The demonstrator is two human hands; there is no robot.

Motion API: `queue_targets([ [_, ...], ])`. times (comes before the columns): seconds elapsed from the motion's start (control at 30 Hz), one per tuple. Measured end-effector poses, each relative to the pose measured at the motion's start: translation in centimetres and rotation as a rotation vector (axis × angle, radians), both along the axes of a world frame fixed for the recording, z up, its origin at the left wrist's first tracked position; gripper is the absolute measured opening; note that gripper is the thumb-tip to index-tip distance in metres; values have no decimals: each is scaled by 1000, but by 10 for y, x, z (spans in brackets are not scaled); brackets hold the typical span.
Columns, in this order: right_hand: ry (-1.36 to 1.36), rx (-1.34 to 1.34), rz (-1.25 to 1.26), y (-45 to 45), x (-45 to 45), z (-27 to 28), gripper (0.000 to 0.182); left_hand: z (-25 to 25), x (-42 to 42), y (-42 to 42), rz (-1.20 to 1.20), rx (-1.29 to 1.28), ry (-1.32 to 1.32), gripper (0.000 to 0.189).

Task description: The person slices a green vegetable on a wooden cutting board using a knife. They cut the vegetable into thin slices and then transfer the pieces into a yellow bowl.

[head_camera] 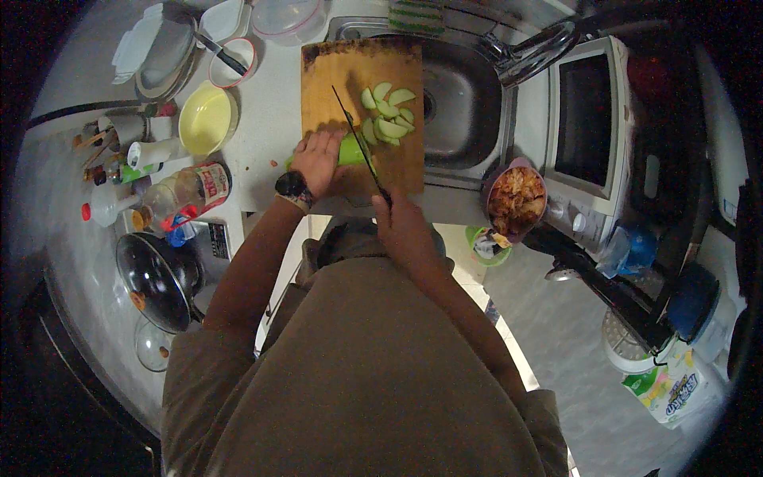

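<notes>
A wooden cutting board (325,65) with dark, stained edges lies on the counter and overlaps the sink's left side. My left hand (317,160) presses down on a long green vegetable (353,150), its kind not certain, lying across the board's lower part. In my right hand (402,223) is the handle of a kitchen knife (357,131). The dark blade points up and left, at the right end of the green vegetable. Pale green cut slices (392,129) lie in a loose heap on the board, right of the blade.
The steel sink (465,107) and its faucet (536,53) are right of the board. A bowl of reddish food (517,200) stands near a white microwave (584,119). On the left are a yellow bowl (205,118), a small bowl holding another knife (229,59), bottles (202,188) and a black wok (155,280).
</notes>
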State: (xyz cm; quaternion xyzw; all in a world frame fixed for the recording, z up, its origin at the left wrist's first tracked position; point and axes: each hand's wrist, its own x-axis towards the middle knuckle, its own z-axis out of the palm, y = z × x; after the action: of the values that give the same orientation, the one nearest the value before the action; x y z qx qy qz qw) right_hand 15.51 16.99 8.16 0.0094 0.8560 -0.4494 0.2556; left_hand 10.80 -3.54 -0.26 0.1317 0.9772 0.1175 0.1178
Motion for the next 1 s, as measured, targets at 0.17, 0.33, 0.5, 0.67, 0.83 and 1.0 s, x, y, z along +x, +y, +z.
queue_targets([
  [0.17, -89, 77, 93, -3, -3, 12, 39, -4, 2, -1, -5, -1, 31, 63],
  [0.33, -100, 53, 59, -6, 4, 6, 38, -20, 5, -3, -28, -75, 189, 50],
  [0.5, -155, 53, 25, -7, 10, -3, 38, -14, 5, -3, -36, -63, 154, 39],
  [0.67, -203, 32, -9, -8, 5, 13, 35, -15, 5, -3, -23, -114, 173, 44],
  [0.83, -182, -15, -40, -4, 13, 14, 32, -8, 3, 0, -21, -85, 156, 41],
  [1.0, -190, -38, -51, -3, 13, 14, 30, -9, 5, -1, -19, -84, 157, 49],
])
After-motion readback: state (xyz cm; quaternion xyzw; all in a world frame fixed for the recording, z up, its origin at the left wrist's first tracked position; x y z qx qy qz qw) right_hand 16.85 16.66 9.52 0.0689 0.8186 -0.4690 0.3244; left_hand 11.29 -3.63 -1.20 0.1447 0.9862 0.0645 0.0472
